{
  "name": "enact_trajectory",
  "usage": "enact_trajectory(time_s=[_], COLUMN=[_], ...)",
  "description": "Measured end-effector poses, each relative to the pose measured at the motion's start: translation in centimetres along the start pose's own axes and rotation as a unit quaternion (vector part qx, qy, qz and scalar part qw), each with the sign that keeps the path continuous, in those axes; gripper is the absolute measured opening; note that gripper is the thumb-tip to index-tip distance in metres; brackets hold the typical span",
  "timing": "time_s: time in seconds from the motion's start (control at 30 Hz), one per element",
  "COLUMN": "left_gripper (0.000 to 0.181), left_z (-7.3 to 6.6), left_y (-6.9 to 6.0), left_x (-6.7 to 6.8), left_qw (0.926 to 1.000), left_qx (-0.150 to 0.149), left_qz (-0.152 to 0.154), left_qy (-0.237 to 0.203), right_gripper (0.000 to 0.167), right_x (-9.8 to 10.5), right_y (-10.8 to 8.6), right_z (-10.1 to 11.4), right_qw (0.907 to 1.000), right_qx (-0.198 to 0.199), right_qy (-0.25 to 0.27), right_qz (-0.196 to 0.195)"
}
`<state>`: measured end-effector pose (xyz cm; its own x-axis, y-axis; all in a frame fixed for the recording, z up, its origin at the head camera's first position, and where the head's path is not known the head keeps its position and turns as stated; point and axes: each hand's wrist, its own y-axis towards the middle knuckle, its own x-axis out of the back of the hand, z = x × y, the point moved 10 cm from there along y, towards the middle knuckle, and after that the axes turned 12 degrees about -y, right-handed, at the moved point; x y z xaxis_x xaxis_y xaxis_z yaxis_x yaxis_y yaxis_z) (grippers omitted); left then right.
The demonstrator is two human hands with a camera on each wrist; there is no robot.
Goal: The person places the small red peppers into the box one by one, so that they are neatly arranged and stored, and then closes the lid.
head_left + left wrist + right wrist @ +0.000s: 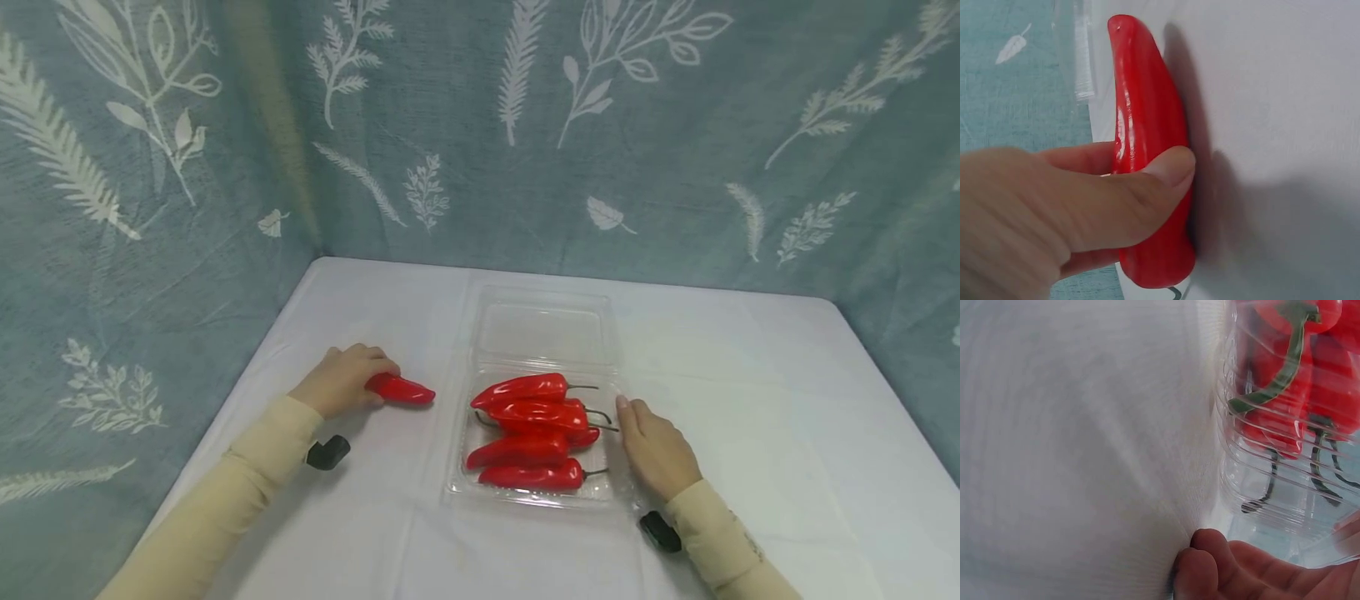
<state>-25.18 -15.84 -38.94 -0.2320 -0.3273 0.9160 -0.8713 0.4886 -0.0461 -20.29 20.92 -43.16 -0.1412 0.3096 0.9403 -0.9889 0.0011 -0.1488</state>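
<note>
My left hand [348, 379] grips a glossy red chili pepper [1150, 112] on the left part of the table. Its thumb lies across the pepper, other fingers are behind it, and the pointed tip faces right in the head view. A clear plastic clamshell box [457, 467] sits in the middle, lid [543, 329] folded back. Inside lie several red peppers [525, 450], most stems pointing right. Beside the box's right wall rests my right hand [660, 446], fingertips at its edge. In the right wrist view, loosely bent fingers [1204, 569] touch the white cloth.
A white cloth covers the table [750, 392]. Blue-green curtain [465, 183] with white leaf prints hangs behind and at the sides. Small black devices [327, 452] sit under both wrists.
</note>
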Motion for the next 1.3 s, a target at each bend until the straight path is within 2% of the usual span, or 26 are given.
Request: enact_trajectory(time_s=[0.3, 0.47, 0.6, 0.73, 0.97, 1.03, 1.1, 1.23, 1.3], left_gripper=[0.037, 0.038, 0.037, 0.034, 0.036, 0.04, 0.043, 0.042, 0.038], left_z=[-0.2, -1.4, -4.0, -7.9, -15.2, -16.6, -17.7, -19.1, -19.8], left_y=[-0.3, -0.6, -0.8, -0.9, -1.3, -1.2, -1.0, -0.4, -0.3], left_x=[0.6, 2.2, 3.7, 4.4, 4.0, 3.4, 2.6, 0.8, 0.0], left_qw=[0.9993, 0.9978, 0.9949, 0.9903, 0.9733, 0.9716, 0.9734, 0.9769, 0.9759], left_qx=[0.007, -0.005, -0.043, -0.096, -0.203, -0.215, -0.213, -0.204, -0.21], left_qz=[-0.035, -0.066, -0.091, -0.101, -0.105, -0.093, -0.073, -0.032, -0.022], left_qy=[0.008, -0.007, -0.002, 0.0, -0.026, -0.036, -0.043, -0.056, -0.054], right_gripper=[0.059, 0.059, 0.059, 0.059, 0.058, 0.058, 0.058, 0.057, 0.058], right_x=[0.0, 0.0, 0.1, 0.2, 0.3, 0.3, 0.2, 0.2, 0.2], right_y=[0.0, 0.0, 0.0, -0.1, 0.0, 0.1, 0.1, 0.1, 0.1], right_z=[0.1, 0.1, 0.2, 0.2, 0.2, 0.2, 0.2, 0.1, 0.2], right_qw=[1.0, 1.0, 0.9999, 0.9999, 0.9999, 0.9999, 0.9999, 0.9999, 0.9999], right_qx=[0.002, 0.002, 0.003, 0.002, -0.001, 0.001, 0.003, -0.001, -0.003], right_qy=[0.006, 0.006, 0.004, 0.002, 0.003, 0.003, 0.005, 0.005, 0.003], right_qz=[-0.003, -0.006, -0.013, -0.014, -0.012, -0.014, -0.014, -0.013, -0.011])
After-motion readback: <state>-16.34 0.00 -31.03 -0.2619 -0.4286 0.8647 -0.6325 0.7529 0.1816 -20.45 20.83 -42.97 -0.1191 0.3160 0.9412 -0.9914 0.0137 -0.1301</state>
